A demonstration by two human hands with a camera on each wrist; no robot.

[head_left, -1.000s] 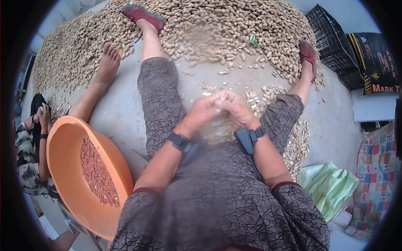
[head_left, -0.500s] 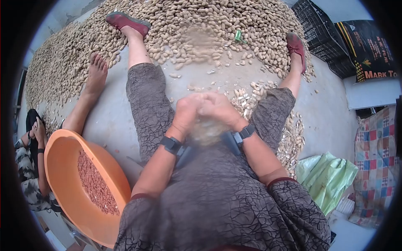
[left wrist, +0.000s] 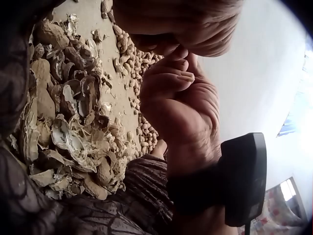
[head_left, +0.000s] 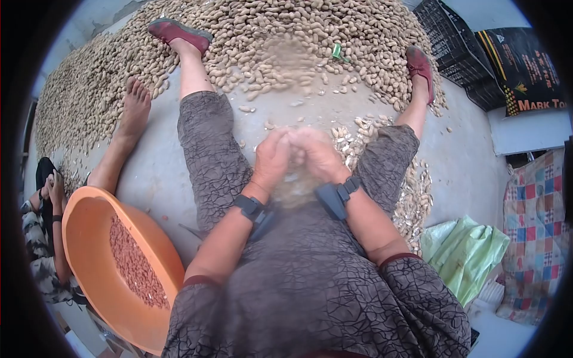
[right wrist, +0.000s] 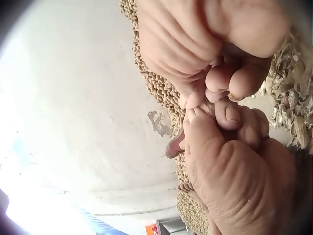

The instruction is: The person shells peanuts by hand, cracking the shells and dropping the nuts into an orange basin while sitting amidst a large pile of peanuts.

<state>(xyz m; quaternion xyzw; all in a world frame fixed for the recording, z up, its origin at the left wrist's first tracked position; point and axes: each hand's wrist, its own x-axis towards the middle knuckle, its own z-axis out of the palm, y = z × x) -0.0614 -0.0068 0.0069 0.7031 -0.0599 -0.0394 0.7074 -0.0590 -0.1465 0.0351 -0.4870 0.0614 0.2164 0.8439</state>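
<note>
Both hands meet over the lap in the head view, left hand (head_left: 272, 158) and right hand (head_left: 319, 156), with fingers curled and fingertips together, slightly blurred. The right wrist view shows a small tan peanut (right wrist: 209, 107) pinched between the fingertips of both hands; most of it is covered. In the left wrist view the right hand (left wrist: 181, 107) has bent fingers against the left hand (left wrist: 178, 24). Beside them lies a heap of broken peanut shells (left wrist: 73, 132), between the patterned trouser legs.
Unshelled peanuts (head_left: 268, 24) spread across the floor ahead. An orange basin (head_left: 89, 256) of reddish kernels (head_left: 134, 262) stands at left, near another person's bare foot (head_left: 136, 107). A green sack (head_left: 465, 256), black crate (head_left: 456, 53) and printed black bag (head_left: 525, 71) are at right.
The head view has shifted, so the surroundings appear further left. The hands remain together, but their fingers and wrists have turned, and the left hand is more upright than a second ago.
</note>
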